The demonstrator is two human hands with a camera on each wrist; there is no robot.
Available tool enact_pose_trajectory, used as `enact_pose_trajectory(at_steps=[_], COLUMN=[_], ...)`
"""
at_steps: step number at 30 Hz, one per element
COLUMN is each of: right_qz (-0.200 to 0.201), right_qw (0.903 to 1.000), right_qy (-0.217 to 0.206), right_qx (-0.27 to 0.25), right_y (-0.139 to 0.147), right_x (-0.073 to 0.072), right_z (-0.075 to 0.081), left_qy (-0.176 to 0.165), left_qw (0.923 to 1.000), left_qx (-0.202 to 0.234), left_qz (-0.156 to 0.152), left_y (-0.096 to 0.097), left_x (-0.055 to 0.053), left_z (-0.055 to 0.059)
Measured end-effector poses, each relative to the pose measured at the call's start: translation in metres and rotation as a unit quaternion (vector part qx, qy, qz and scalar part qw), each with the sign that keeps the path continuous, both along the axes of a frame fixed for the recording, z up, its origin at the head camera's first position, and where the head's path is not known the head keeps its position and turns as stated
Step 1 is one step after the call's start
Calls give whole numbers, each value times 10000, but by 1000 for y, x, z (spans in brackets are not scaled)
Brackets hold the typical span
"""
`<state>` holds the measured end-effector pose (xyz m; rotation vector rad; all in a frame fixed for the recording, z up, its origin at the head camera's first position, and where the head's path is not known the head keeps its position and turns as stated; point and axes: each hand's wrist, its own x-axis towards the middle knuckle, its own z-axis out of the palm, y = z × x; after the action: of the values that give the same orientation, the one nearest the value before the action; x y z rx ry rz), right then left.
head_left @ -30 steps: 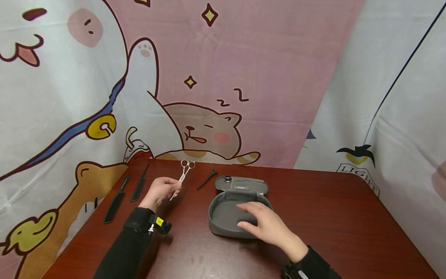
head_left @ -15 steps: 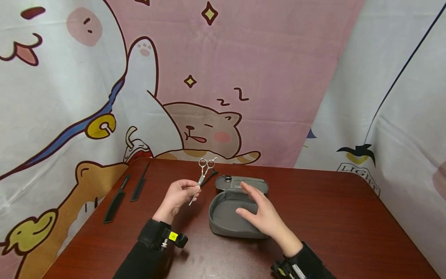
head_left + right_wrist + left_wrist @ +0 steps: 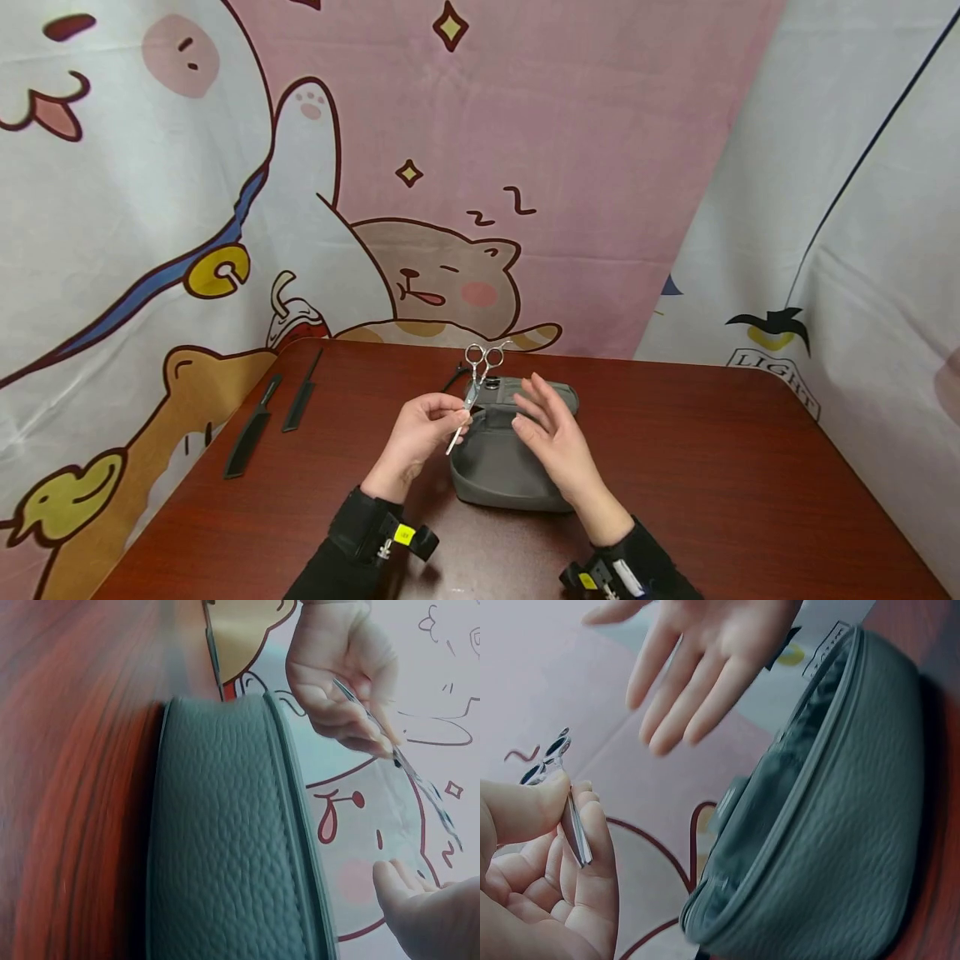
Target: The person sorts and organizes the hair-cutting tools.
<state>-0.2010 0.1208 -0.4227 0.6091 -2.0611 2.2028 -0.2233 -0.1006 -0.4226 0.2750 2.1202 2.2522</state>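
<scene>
Soft, even light fills the head view, with a pale sheen on the table at 6 o'clock and shadow beside the left sleeve. The 2 wrist views are hazier and cooler, the backdrop washed out. The grey bag smears at 11 o'clock in the right view and casts dark shadow at 3 o'clock in the left.

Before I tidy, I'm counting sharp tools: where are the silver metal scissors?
In the head view, the scissors are pinched in the person's left hand, left of the right hand and near the left edge of the open grey textured case.
</scene>
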Motion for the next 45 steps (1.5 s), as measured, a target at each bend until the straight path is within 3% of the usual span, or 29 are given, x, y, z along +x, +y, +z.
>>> enact_pose_trajectory(at_steps=[3, 10, 18, 38, 45], right_qz=[-82, -138, -368, -930, -1066], right_qw=[9996, 9967, 9899, 9830, 9846], right_qy=[-174, -92, -214, -183, -258], right_qx=[-199, -791, -1349, -1570, -1359], right_y=[-4, -10, -17, -21, -20], right_x=[0, -1, -1, -1, 0], right_z=[0, -1, 2, 1, 3], left_qy=[87, 244, 231, 294, 273], left_qw=[9999, 9985, 9988, 9993, 9993], left_qx=[-4, 74, -35, -129, -75], left_qz=[-140, -480, -427, -186, -246], left_y=[6, 20, 30, 42, 46], left_x=[4, 13, 19, 27, 28], left_z=[1, 1, 1, -2, -3])
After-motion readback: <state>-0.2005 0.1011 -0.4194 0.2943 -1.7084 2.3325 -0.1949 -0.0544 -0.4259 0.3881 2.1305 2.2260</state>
